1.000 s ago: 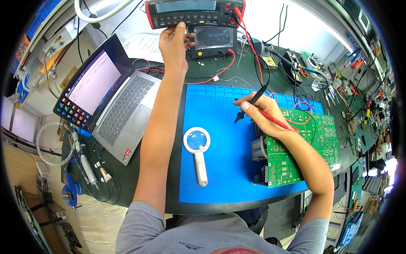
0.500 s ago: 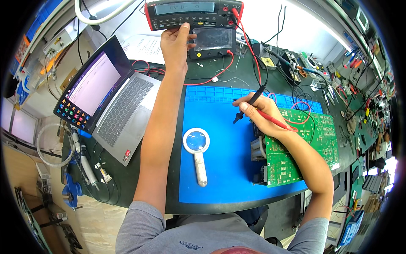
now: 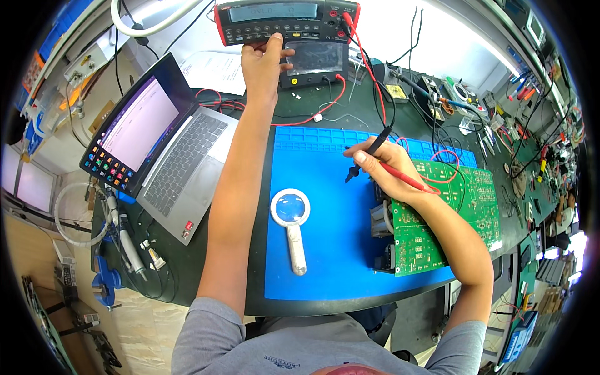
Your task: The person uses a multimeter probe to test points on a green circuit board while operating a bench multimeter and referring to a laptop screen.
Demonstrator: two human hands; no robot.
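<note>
At the back of the bench stands a bench multimeter (image 3: pixel 284 24) with a lit display. My left hand (image 3: pixel 261 65) reaches up to it, thumb on a front-panel button and the other fingers apart below the lower edge. In my right hand (image 3: pixel 392 169) are two test probes, a black probe (image 3: pixel 375 147) and a red probe (image 3: pixel 403 177). The black tip points down-left above the blue mat (image 3: pixel 331 250), touching nothing. Beneath my right hand and forearm lies a green circuit board (image 3: pixel 431 237), with bulky parts under its left edge. A white magnifying glass (image 3: pixel 291 228) rests on the mat.
An open laptop (image 3: pixel 178 150) stands left of my left forearm. Below the multimeter sits a dark-screened instrument (image 3: pixel 314 59) with leads plugged in. Red and black leads (image 3: pixel 377 87) hang from the multimeter. Tools and cables crowd the bench's right side.
My left hand has shifted very slightly right, its thumb still on the multimeter's buttons. My right hand and the probes hold their place.
</note>
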